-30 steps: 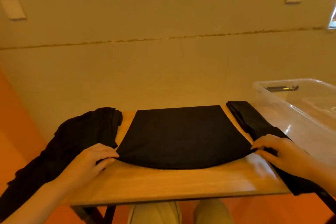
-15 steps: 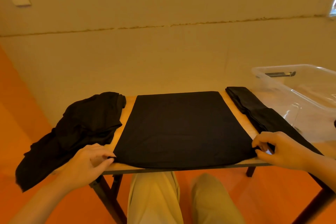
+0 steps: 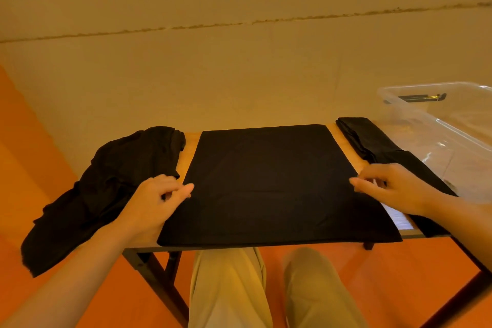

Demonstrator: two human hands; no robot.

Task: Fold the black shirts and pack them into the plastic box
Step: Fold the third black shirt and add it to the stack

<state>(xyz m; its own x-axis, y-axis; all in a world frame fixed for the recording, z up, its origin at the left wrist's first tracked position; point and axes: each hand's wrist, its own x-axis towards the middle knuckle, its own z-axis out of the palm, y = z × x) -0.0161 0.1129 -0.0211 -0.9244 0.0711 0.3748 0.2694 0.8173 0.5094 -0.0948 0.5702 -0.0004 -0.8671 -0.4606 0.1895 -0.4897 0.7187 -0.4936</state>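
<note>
Left hand and right hand are sitting at the side edges of the flat shirt, fingers loosely curled, gripping nothing I can make out, probably lining up the next fold. Box is waiting right of it.

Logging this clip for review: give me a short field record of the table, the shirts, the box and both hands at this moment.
surface: small wooden table
centre: flat black shirt, partly folded, near edge hanging past the table front
left side: crumpled pile of black shirts, draping off the table
right side: folded black garment
container: clear plastic box, far right
left hand: fingers loosely curled at the flat shirt's left edge
right hand: fingers loosely curled at its right edge
grip: unclear for both
</note>
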